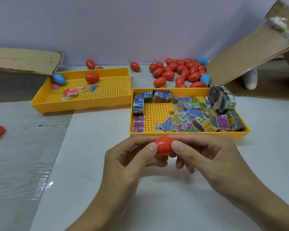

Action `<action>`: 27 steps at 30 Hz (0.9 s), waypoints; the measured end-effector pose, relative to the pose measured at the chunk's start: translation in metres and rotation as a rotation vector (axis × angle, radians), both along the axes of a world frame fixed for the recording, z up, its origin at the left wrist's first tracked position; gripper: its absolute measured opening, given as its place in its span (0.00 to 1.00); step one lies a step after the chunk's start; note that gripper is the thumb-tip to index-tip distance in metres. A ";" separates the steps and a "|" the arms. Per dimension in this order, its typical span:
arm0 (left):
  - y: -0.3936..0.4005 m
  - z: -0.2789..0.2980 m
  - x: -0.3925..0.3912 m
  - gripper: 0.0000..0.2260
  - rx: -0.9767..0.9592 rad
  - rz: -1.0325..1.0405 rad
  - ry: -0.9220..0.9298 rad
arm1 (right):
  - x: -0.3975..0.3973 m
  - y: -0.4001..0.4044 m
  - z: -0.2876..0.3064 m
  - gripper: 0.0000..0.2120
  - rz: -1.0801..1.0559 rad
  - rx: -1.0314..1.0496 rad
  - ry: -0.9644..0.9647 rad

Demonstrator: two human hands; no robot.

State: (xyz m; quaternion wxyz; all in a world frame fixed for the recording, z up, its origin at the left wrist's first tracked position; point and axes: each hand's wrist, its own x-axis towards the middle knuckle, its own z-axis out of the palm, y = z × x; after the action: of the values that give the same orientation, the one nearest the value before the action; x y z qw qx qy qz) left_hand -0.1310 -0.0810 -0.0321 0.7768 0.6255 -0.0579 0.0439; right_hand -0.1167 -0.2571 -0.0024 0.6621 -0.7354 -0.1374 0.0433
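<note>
Both hands up close: left hand and right hand pinch red egg by its ends, over white table. Looks light, hard, glossy, slippery; grip each half. Beyond, yellow tray of leaflets, print unreadable. Far back, egg pile.

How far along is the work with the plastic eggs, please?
Possibly done: a heap of closed red and blue plastic eggs lying at the back. In hand: the left hand and right hand pinch one red plastic egg. Left: many printed paper leaflets in the near yellow plastic tray.
</note>
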 end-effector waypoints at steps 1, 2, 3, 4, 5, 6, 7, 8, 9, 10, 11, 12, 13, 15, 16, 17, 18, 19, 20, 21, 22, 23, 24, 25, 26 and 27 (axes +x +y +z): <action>0.000 0.000 0.000 0.09 -0.003 0.000 0.004 | 0.000 0.000 0.000 0.10 0.002 -0.007 0.000; 0.000 0.000 0.000 0.09 -0.010 0.002 0.007 | 0.000 -0.001 -0.001 0.09 0.004 -0.015 -0.001; 0.000 0.000 0.001 0.10 -0.017 0.003 0.010 | 0.001 -0.001 -0.001 0.08 0.007 -0.024 -0.002; -0.001 0.000 0.001 0.10 -0.023 0.006 0.014 | 0.001 -0.001 -0.001 0.07 0.010 -0.029 -0.003; -0.001 0.000 0.001 0.10 -0.024 0.008 0.018 | 0.001 -0.002 -0.002 0.08 0.012 -0.030 -0.005; -0.001 0.000 0.001 0.10 -0.021 0.010 0.023 | 0.001 -0.002 -0.002 0.10 0.015 -0.028 -0.007; -0.001 0.000 0.002 0.11 -0.014 0.010 0.029 | 0.001 -0.002 -0.003 0.10 0.015 -0.026 -0.007; -0.001 0.000 0.002 0.11 -0.009 0.009 0.037 | 0.001 -0.001 -0.003 0.11 0.016 -0.024 -0.007; -0.001 -0.001 0.002 0.11 -0.007 0.010 0.048 | 0.002 -0.001 -0.004 0.11 0.017 -0.022 -0.007; -0.001 -0.001 0.002 0.12 -0.007 0.013 0.058 | 0.002 -0.001 -0.004 0.11 0.016 -0.019 -0.006; 0.000 -0.001 0.002 0.13 -0.006 0.015 0.066 | 0.002 -0.001 -0.005 0.11 0.013 -0.017 -0.004; 0.000 -0.001 0.002 0.13 -0.004 0.016 0.071 | 0.002 -0.001 -0.006 0.11 0.010 -0.018 -0.003; 0.000 -0.001 0.002 0.13 -0.004 0.016 0.073 | 0.002 -0.001 -0.006 0.12 0.009 -0.021 -0.003; 0.000 -0.002 0.002 0.13 -0.005 0.015 0.071 | 0.003 -0.001 -0.006 0.11 0.007 -0.022 -0.006; -0.001 -0.002 0.002 0.13 -0.005 0.015 0.069 | 0.003 -0.001 -0.006 0.11 0.007 -0.020 -0.007; -0.001 -0.002 0.002 0.13 -0.005 0.012 0.067 | 0.002 -0.001 -0.006 0.11 0.007 -0.018 -0.008; -0.001 -0.002 0.002 0.13 -0.007 0.008 0.066 | 0.002 -0.001 -0.005 0.10 0.006 -0.019 -0.010; -0.001 -0.001 0.001 0.12 -0.009 0.002 0.064 | 0.002 -0.001 -0.005 0.09 0.004 -0.017 -0.011; -0.001 -0.001 0.001 0.12 -0.010 -0.003 0.061 | 0.002 -0.001 -0.004 0.09 0.001 -0.010 -0.010; -0.001 0.000 0.001 0.12 -0.008 -0.008 0.057 | 0.002 -0.001 -0.004 0.09 -0.003 0.003 -0.004; -0.001 0.000 0.001 0.12 -0.003 -0.013 0.050 | 0.003 -0.001 -0.004 0.10 -0.007 0.020 0.006; -0.002 0.001 0.001 0.12 0.003 -0.017 0.042 | 0.003 -0.002 -0.004 0.11 -0.007 0.039 0.017; -0.002 0.001 0.001 0.12 0.010 -0.019 0.034 | 0.003 -0.003 -0.004 0.12 -0.003 0.059 0.024; -0.002 0.002 0.000 0.12 0.017 -0.018 0.028 | 0.003 -0.003 -0.004 0.12 0.007 0.077 0.025; -0.003 0.002 0.000 0.12 0.025 -0.015 0.020 | 0.003 -0.003 -0.005 0.12 0.015 0.084 0.020; -0.003 0.002 0.000 0.12 0.032 -0.009 0.010 | 0.002 -0.004 -0.006 0.12 0.014 0.071 0.008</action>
State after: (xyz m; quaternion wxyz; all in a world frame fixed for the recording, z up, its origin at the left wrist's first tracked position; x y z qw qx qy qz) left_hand -0.1315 -0.0845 -0.0301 0.7671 0.6379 -0.0573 0.0364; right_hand -0.1143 -0.2608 -0.0085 0.6881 -0.7102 -0.1414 0.0457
